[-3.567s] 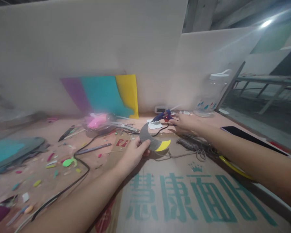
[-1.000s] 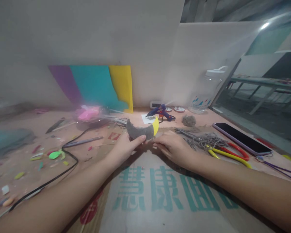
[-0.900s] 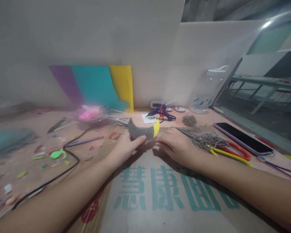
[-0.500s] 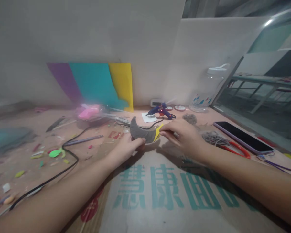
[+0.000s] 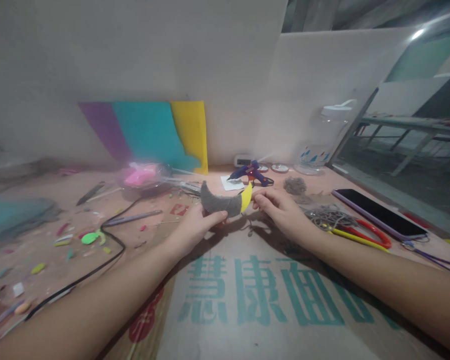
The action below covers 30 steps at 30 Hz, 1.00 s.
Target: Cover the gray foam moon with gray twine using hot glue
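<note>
My left hand (image 5: 197, 226) grips a crescent-shaped piece (image 5: 225, 201), mostly wrapped in grey cord with a bare yellow tip on the right. It is held a little above a cardboard sheet (image 5: 255, 295) with teal printed characters. My right hand (image 5: 279, 210) is just right of the yellow tip, fingers pinched together, seemingly on a thin grey cord that hangs below the crescent. A blue glue gun (image 5: 249, 172) with a small red light rests behind the crescent on a white square.
A tangle of grey cord (image 5: 328, 216), red and yellow scissors (image 5: 363, 234) and a phone (image 5: 378, 212) lie right. Coloured sheets (image 5: 153, 132) lean on the back wall. A black cable (image 5: 97, 265), felt scraps (image 5: 88, 239) and a plastic jug (image 5: 328, 137) surround the work area.
My right hand came back from the glue gun to the crescent, then shifted from under it to its yellow tip. The crescent was turned in my left hand.
</note>
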Tool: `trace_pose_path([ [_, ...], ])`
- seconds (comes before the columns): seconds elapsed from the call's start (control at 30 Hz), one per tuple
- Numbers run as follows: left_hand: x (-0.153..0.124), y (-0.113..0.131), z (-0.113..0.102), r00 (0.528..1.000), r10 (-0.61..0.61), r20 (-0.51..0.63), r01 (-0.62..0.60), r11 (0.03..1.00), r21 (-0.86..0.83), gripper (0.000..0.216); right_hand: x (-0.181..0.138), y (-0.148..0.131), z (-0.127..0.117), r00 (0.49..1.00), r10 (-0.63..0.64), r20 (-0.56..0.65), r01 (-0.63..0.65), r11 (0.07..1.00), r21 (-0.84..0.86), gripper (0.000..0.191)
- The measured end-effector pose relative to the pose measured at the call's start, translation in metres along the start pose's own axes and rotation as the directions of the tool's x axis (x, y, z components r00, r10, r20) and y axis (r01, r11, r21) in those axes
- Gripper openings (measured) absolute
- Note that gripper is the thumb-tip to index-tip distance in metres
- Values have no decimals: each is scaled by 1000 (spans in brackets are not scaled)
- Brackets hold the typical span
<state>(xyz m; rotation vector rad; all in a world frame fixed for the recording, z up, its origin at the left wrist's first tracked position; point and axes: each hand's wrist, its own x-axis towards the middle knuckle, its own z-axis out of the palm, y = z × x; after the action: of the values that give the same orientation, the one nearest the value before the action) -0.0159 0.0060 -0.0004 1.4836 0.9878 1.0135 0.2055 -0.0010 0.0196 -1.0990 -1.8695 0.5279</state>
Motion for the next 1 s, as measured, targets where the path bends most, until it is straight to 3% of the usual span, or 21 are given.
trace_pose_path([
  [0.13,-1,-1,3,999,1,50,-4,998,67,32,0,0,1,995,96,31,-99,990,103,24],
  [0.27,1,-3,5,989,85,-124,-87,996,-12,62,-3,-1,2,995,100,-11,-98,989,113,26],
  [0.33,2,-3,4,956,209,-206,-190,976,108,68,-3,-2,2,994,104,-15,-102,991,90,26],
  [0.37,1,-3,3,925,313,-217,-259,935,243,63,-4,-2,2,993,114,-12,-113,990,80,26],
  [0.4,0,-2,3,893,423,-155,-329,848,415,53,-4,-3,2,992,128,-7,-127,989,77,26],
  [0.47,-5,2,2,806,592,10,-448,600,663,29,-6,-5,4,987,159,5,-159,982,98,27],
  [0.53,-10,5,4,783,605,144,-487,451,748,19,-7,-7,5,983,185,24,-186,972,146,28],
  [0.6,-14,7,6,790,577,209,-487,382,785,17,-9,-9,6,980,193,53,-200,964,174,30],
  [0.7,-16,9,10,825,531,192,-446,405,798,17,-9,-9,5,990,118,72,-128,981,149,29],
  [0.83,-13,9,8,892,448,63,-335,560,758,21,-7,-6,2,997,-21,77,19,999,37,27],
  [1.0,-11,6,4,906,422,8,-296,621,726,23,-7,0,3,995,-50,83,61,989,-136,14],
])
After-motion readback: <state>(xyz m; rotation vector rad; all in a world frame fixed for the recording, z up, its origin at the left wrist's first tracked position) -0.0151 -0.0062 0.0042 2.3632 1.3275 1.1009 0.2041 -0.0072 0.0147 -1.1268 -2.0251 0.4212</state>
